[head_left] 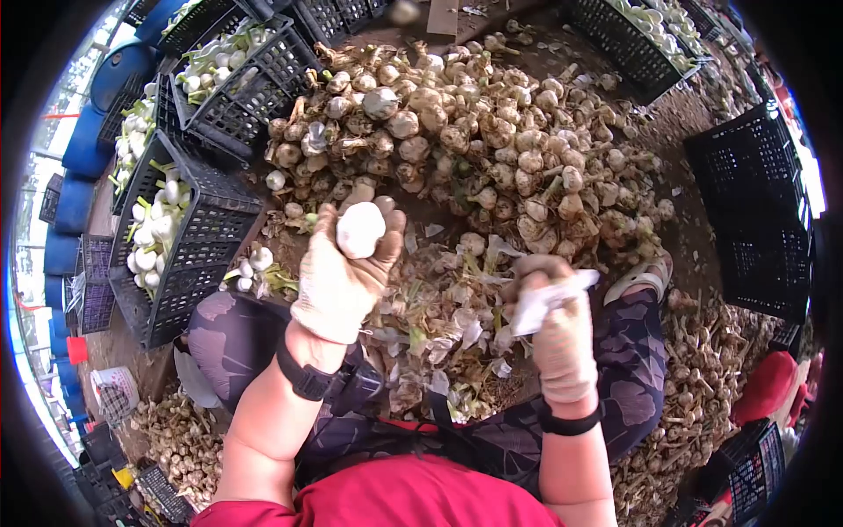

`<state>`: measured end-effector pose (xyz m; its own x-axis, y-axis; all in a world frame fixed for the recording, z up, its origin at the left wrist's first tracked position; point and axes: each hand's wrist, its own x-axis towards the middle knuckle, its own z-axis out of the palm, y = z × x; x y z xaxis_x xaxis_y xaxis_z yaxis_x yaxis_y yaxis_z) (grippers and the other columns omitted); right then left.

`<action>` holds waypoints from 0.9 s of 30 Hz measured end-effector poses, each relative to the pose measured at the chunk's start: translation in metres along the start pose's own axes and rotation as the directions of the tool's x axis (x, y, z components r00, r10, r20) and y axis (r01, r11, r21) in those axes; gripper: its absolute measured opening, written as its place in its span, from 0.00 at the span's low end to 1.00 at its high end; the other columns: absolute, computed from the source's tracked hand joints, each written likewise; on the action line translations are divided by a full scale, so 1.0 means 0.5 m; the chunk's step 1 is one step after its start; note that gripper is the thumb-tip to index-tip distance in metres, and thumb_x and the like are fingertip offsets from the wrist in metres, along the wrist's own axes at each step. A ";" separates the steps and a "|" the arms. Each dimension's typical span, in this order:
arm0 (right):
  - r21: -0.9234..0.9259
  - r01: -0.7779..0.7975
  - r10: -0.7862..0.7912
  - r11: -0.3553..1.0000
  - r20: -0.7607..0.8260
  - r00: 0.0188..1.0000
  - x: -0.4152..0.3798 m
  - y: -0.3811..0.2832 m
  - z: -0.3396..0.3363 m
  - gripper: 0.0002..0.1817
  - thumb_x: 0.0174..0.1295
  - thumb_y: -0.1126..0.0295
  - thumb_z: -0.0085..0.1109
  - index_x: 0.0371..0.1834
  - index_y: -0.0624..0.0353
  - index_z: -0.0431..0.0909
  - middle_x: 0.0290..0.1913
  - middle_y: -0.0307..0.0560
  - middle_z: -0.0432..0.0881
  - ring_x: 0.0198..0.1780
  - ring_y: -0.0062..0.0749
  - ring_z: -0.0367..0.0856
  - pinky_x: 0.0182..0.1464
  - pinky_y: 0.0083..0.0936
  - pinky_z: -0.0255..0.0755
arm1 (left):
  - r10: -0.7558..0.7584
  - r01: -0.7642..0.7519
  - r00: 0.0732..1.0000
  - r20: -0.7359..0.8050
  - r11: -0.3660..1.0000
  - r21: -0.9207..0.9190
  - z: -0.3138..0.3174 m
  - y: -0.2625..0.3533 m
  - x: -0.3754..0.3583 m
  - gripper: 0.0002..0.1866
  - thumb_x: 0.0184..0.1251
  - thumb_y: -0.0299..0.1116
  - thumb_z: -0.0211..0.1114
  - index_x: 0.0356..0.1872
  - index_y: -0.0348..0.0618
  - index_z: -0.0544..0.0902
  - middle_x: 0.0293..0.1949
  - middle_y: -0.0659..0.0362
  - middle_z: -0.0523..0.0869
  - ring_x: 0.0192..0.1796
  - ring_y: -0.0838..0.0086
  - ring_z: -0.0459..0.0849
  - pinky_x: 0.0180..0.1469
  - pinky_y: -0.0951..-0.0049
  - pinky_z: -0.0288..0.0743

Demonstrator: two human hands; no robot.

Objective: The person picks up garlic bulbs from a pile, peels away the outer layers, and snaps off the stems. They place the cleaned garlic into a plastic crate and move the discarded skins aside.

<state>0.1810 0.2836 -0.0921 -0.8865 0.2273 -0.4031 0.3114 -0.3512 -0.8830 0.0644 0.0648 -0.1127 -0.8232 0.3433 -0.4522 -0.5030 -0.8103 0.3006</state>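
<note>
Here's your left hand (340, 279), cupped snugly, thumb and fingers around a white garlic bulb (361, 230); its smooth, rounded sides could roll out if that hold slackens. To its right, your right hand (564, 344) is clamped on a pale piece (537, 309), too blurred to identify. Between them, loose skins (448, 329) could hide a dropped bulb. Beyond both hands, the garlic heap (492, 132) might tumble if bumped.

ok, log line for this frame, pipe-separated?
left hand: holds white garlic bulb | right hand: holds white flat piece, blurred | ahead: garlic heap | left side: black crates with white bulbs
</note>
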 end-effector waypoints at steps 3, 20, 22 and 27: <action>-0.519 0.324 -0.214 0.791 0.262 0.941 0.007 0.060 0.015 0.12 0.49 0.80 0.59 0.38 0.57 0.80 0.34 0.42 0.79 0.34 0.34 0.80 0.38 0.25 0.74 | 0.190 -0.226 0.947 -0.260 0.967 -0.117 0.007 0.071 0.015 0.19 0.75 0.43 0.48 0.45 0.33 0.74 0.41 0.47 0.81 0.41 0.56 0.84 0.44 0.58 0.85; -0.757 0.332 -0.065 0.563 0.359 0.931 0.007 0.021 0.023 0.16 0.51 0.77 0.63 0.45 0.54 0.78 0.33 0.50 0.79 0.37 0.49 0.79 0.39 0.35 0.73 | -0.192 -0.315 0.949 0.251 -0.625 0.715 -0.071 -0.256 0.374 0.26 0.54 0.29 0.68 0.58 0.47 0.76 0.61 0.47 0.75 0.56 0.53 0.80 0.55 0.61 0.76; -0.744 0.313 -0.089 0.590 0.325 0.942 0.011 0.013 0.010 0.20 0.48 0.85 0.53 0.44 0.54 0.79 0.30 0.48 0.75 0.33 0.48 0.75 0.39 0.33 0.72 | -0.119 -0.121 0.992 0.041 -0.821 0.558 -0.078 -0.310 0.387 0.28 0.55 0.25 0.65 0.61 0.50 0.73 0.66 0.43 0.67 0.56 0.48 0.78 0.55 0.56 0.76; -0.525 0.319 -0.168 0.789 0.314 0.934 0.004 0.011 -0.012 0.10 0.58 0.79 0.50 0.41 0.60 0.78 0.32 0.48 0.76 0.32 0.38 0.75 0.40 0.28 0.71 | -0.127 -0.184 0.982 0.142 -0.831 0.526 -0.102 -0.284 0.358 0.17 0.56 0.26 0.66 0.49 0.42 0.78 0.67 0.44 0.65 0.55 0.50 0.79 0.53 0.60 0.79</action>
<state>0.1830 0.2874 -0.0991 -0.9882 -0.0139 -0.1527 0.1432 0.2723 -0.9515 0.0016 0.2171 -0.2789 -0.7815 0.5078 -0.3627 0.4309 0.8595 0.2748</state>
